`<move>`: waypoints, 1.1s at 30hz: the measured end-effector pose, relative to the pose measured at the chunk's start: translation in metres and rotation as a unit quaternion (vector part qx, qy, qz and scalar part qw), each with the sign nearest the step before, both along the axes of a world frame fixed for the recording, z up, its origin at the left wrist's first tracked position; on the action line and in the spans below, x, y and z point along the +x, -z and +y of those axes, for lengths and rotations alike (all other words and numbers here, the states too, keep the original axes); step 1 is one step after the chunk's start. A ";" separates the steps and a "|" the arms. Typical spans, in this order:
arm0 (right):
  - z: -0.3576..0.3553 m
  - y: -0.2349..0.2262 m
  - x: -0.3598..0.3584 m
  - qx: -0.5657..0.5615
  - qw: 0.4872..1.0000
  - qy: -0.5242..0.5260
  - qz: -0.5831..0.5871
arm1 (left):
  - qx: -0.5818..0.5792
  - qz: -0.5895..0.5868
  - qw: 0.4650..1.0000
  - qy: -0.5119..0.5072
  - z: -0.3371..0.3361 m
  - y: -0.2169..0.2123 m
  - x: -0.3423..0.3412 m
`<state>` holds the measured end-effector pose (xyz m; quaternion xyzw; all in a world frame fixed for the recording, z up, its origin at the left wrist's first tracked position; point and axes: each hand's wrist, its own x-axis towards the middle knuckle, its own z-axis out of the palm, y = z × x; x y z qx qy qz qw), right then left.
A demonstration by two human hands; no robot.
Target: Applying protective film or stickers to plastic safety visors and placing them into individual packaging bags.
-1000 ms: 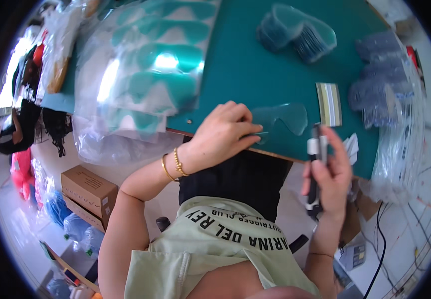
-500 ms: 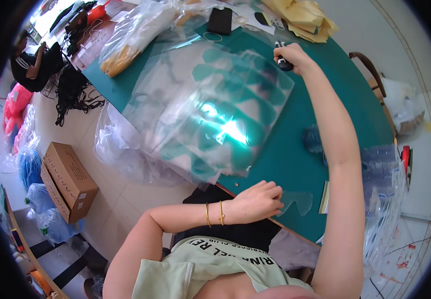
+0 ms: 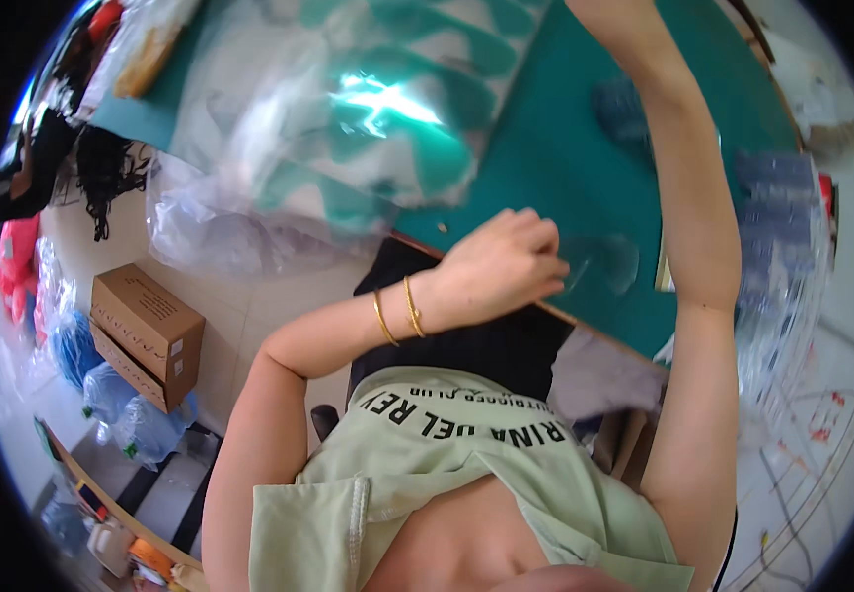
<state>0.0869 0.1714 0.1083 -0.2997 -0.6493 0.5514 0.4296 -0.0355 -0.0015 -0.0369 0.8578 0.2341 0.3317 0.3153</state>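
At the near edge of the green table (image 3: 585,168), by the person's lap: left hand (image 3: 501,264), fingers curled loosely inward, knuckles up, fingertips pressing on a clear plastic sheet piece (image 3: 604,264). The hand holds the piece down flat rather than gripping it; nothing is enclosed in the palm as far as can be seen. Two gold bangles (image 3: 397,311) sit on the wrist behind the fingers.

Clear plastic sheet piece: flat, transparent, rounded outline, lying on the table surface just beyond and to the right of the left fingertips, near the table edge.

Right arm (image 3: 688,197): stretched forward across the table, passing just right of the clear piece; the right hand is out of view past the upper edge, so its fingers' state cannot be told.

Ahead and left of the left fingers: large glossy plastic bag (image 3: 368,109) with teal and white shapes inside, strongly reflecting light.

Right of the right forearm: stack of clear plastic items (image 3: 777,217), blurred.

Far left of the fingers, on the floor: brown cardboard box (image 3: 146,331).
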 end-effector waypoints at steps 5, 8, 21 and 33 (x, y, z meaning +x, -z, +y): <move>-0.148 0.031 0.105 0.067 0.938 0.178 -0.289 | 0.004 0.012 1.000 0.015 0.011 -0.006 0.012; -0.200 0.058 0.136 0.093 0.915 0.125 -0.372 | -0.013 0.021 0.999 0.025 0.008 -0.005 0.011; -0.226 0.111 0.118 0.113 0.929 0.114 -0.333 | -0.155 0.077 0.983 -0.067 -0.002 -0.029 0.006; -0.223 0.104 0.114 0.035 0.937 0.118 -0.328 | 0.033 0.068 0.992 -0.102 -0.012 -0.033 0.010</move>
